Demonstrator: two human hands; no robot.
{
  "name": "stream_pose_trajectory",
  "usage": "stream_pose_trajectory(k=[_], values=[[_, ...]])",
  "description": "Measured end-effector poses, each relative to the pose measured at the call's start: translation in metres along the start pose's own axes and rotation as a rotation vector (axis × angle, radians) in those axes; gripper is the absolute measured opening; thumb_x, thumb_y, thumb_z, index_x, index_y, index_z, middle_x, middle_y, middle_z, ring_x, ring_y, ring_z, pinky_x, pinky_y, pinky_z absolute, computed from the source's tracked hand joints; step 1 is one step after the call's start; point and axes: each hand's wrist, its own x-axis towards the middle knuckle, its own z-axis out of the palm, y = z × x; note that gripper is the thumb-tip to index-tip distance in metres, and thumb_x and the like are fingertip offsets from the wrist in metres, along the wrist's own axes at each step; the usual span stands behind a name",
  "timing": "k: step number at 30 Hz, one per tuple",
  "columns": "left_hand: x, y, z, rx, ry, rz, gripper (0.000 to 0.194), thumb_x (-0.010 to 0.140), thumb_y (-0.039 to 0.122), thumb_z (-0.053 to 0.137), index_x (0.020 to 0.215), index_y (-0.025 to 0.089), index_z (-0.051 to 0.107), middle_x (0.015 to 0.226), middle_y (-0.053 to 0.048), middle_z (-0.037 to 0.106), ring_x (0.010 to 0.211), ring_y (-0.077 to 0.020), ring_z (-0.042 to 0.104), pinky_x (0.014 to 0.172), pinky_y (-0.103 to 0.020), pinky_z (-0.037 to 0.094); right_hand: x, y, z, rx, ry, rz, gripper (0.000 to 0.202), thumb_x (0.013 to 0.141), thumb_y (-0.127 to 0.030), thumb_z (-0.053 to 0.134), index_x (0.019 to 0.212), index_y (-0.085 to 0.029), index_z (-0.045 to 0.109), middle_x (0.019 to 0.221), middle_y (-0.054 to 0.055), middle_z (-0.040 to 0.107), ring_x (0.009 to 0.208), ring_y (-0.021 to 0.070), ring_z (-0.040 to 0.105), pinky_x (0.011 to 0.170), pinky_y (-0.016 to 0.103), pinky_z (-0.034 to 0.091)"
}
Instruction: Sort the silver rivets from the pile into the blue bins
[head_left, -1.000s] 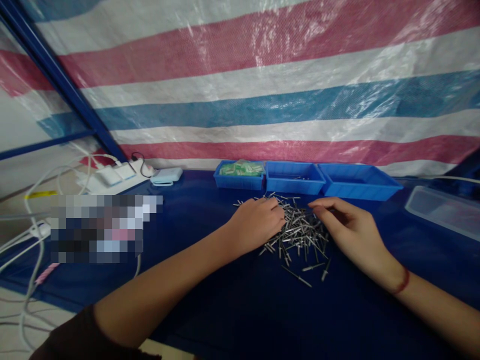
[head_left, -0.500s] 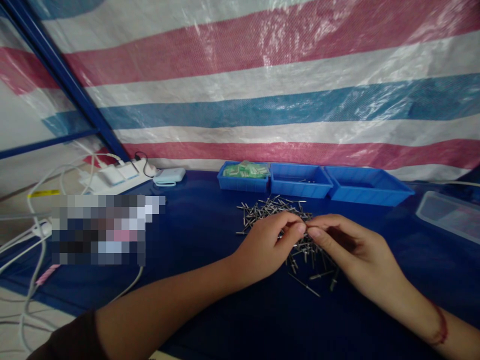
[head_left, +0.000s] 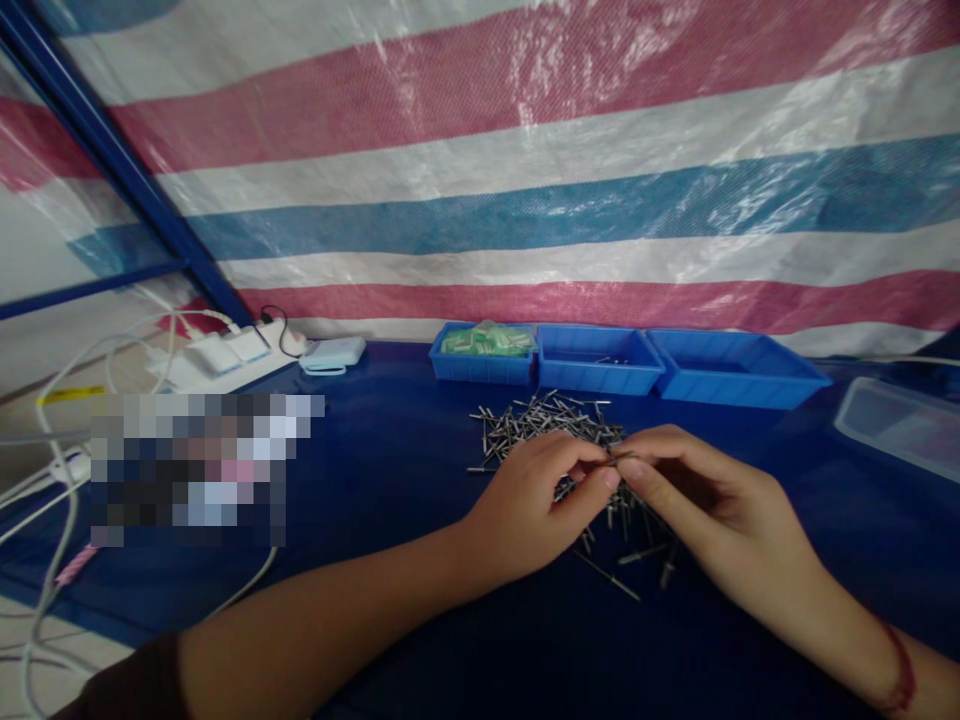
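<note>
A loose pile of blind rivets point(head_left: 525, 425), thin metal pins with thicker ends, lies on the dark blue table under my hands. My right hand point(head_left: 720, 505) pinches one blind rivet point(head_left: 621, 458) between thumb and forefinger. The thumb and forefinger of my left hand point(head_left: 532, 500) close around its other end, almost touching the right fingertips. Most of that rivet is hidden by fingers. Several single rivets point(head_left: 611, 578) lie nearer to me, below the pile.
Behind the pile stand three blue bins: one with green-and-white packets point(head_left: 484, 368), one with a few small pieces point(head_left: 600, 376), and another bin point(head_left: 739, 380). A clear plastic container point(head_left: 892, 425) is at right. Left are a power strip point(head_left: 217, 365), cables and a light-blue device point(head_left: 334, 354).
My left thumb and forefinger have parted slightly, and more of the thin rivet shows between the fingertips. Both hands stay in nearly the same place; the view has shifted a little.
</note>
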Motion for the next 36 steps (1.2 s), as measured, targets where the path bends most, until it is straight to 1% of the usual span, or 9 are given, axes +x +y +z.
stream_pose_trajectory(k=[3,7,11,16,21,27,31,33,36], values=[[0.0,0.0,0.0,0.003,0.0,-0.002,0.012,0.089,0.022,0.049,0.085,0.016,0.059,0.075,-0.001,0.059,0.071,-0.0124,0.056,0.069,-0.024,0.043,0.0,0.001,0.0,0.003,0.007,-0.011,0.009,0.081,-0.026,0.062,0.09,-0.027,0.065,0.084,-0.001,0.066,0.076,0.0121,0.063,0.067,0.021,0.051],[0.0,0.002,0.0,0.009,-0.011,-0.015,0.012,0.089,0.022,0.05,0.082,0.016,0.059,0.075,-0.001,0.06,0.072,-0.0129,0.056,0.069,-0.024,0.043,-0.001,0.001,0.0,-0.006,-0.01,-0.031,0.007,0.081,-0.027,0.063,0.087,-0.026,0.065,0.081,-0.001,0.066,0.073,0.0132,0.062,0.061,0.023,0.05],[0.001,0.003,-0.001,0.005,-0.029,-0.032,0.011,0.087,0.023,0.053,0.082,0.016,0.059,0.075,-0.001,0.061,0.071,-0.0129,0.057,0.068,-0.024,0.043,-0.001,-0.001,-0.001,-0.023,-0.016,-0.069,0.008,0.082,-0.025,0.061,0.089,-0.027,0.065,0.084,0.0,0.066,0.076,0.0146,0.062,0.065,0.026,0.05],[0.002,0.005,-0.005,-0.011,0.022,-0.045,0.004,0.084,0.022,0.057,0.083,0.018,0.058,0.078,0.0,0.062,0.072,-0.0123,0.058,0.07,-0.024,0.044,0.001,-0.003,-0.003,-0.044,-0.015,-0.059,0.012,0.083,-0.025,0.059,0.093,-0.028,0.065,0.087,0.001,0.066,0.08,0.0153,0.062,0.066,0.026,0.05],[0.004,0.004,-0.008,-0.008,0.044,-0.042,0.005,0.086,0.02,0.055,0.084,0.017,0.058,0.078,0.0,0.062,0.073,-0.0126,0.058,0.071,-0.024,0.044,0.003,0.002,-0.003,-0.051,0.0,-0.036,0.01,0.082,-0.025,0.061,0.092,-0.027,0.064,0.086,0.0,0.065,0.078,0.0137,0.061,0.067,0.024,0.05],[0.003,0.006,-0.011,0.059,0.074,0.012,0.008,0.087,0.022,0.054,0.083,0.016,0.057,0.077,-0.001,0.059,0.073,-0.0122,0.056,0.068,-0.024,0.043,0.003,0.004,-0.002,-0.047,-0.094,-0.034,0.01,0.085,-0.027,0.057,0.092,-0.024,0.063,0.086,0.001,0.065,0.077,0.0139,0.061,0.069,0.026,0.049],[0.003,0.009,-0.015,0.125,0.013,0.012,0.019,0.09,0.026,0.049,0.074,0.017,0.054,0.072,0.001,0.056,0.068,-0.0113,0.054,0.064,-0.023,0.041,0.003,0.0,-0.003,-0.056,-0.174,-0.038,0.013,0.088,-0.028,0.052,0.095,-0.023,0.063,0.087,0.002,0.065,0.077,0.0146,0.061,0.068,0.027,0.048],[0.004,0.009,-0.017,0.153,-0.034,0.001,0.022,0.091,0.028,0.046,0.074,0.017,0.054,0.071,0.001,0.056,0.067,-0.0111,0.053,0.063,-0.023,0.04,0.005,-0.001,-0.005,-0.086,-0.16,-0.045,0.014,0.088,-0.029,0.051,0.093,-0.023,0.063,0.085,0.002,0.065,0.075,0.0149,0.06,0.066,0.027,0.048],[0.005,0.006,-0.018,0.169,-0.066,-0.02,0.018,0.091,0.029,0.046,0.084,0.017,0.057,0.076,0.0,0.061,0.07,-0.0117,0.056,0.064,-0.024,0.042,0.014,0.001,-0.012,-0.189,-0.044,-0.074,0.013,0.087,-0.032,0.052,0.088,-0.024,0.062,0.083,0.002,0.064,0.075,0.0161,0.059,0.067,0.029,0.047]])
